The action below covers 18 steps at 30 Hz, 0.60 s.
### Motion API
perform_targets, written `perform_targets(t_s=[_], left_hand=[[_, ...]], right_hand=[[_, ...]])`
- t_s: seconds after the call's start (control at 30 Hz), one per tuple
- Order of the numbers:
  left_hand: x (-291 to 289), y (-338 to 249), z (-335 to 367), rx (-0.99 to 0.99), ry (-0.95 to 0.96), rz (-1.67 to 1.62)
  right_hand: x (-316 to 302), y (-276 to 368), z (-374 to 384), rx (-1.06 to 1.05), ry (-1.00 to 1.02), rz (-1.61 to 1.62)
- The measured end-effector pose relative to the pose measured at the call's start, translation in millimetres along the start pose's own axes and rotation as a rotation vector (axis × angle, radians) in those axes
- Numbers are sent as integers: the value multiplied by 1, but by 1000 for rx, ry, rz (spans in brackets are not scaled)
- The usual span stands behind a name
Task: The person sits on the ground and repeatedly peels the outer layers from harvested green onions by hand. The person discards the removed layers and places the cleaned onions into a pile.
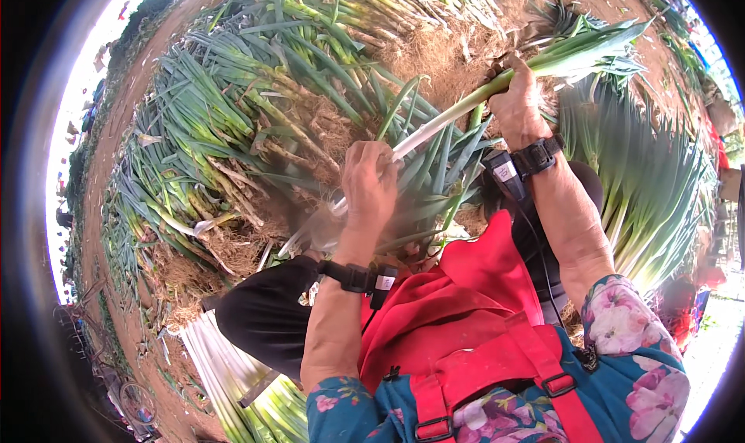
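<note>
A long leek [444,123] stretches slantwise across the middle, its white stalk toward the left and its green leaves spreading to the upper right. My right hand [518,108] is closed round the upper stalk, where white turns to green. Lower down, my left hand [368,181] is closed on the pale end of the same leek, and its fingers hide that tip. Beneath the left hand, a whitish strip [320,227] is smeared by motion; I cannot tell whether it is peel or another stalk.
Leeks with brown roots [209,109] lie heaped at left, and more at the far side [365,8]. Green-leaved leeks [636,171] fan out at right. Pale, clean-looking stalks [225,365] lie at lower left. My knees and red apron [466,288] are close below the hands.
</note>
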<state>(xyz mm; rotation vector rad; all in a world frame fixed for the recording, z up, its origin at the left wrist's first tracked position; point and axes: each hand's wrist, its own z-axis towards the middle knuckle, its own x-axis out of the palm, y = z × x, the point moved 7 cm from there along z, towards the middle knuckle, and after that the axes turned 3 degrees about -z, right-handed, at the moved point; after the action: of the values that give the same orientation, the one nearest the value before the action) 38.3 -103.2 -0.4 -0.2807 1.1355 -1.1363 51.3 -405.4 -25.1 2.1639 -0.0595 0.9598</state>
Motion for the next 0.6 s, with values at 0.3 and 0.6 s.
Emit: perform_targets(t_s=[0.3, 0.6], left_hand=[[11, 20, 1, -136, 129, -109], [-27, 46, -20, -629, -136, -1122]], right_hand=[[3, -1, -1, -34, 29, -39], [-11, -7, 16, -11, -24, -39]])
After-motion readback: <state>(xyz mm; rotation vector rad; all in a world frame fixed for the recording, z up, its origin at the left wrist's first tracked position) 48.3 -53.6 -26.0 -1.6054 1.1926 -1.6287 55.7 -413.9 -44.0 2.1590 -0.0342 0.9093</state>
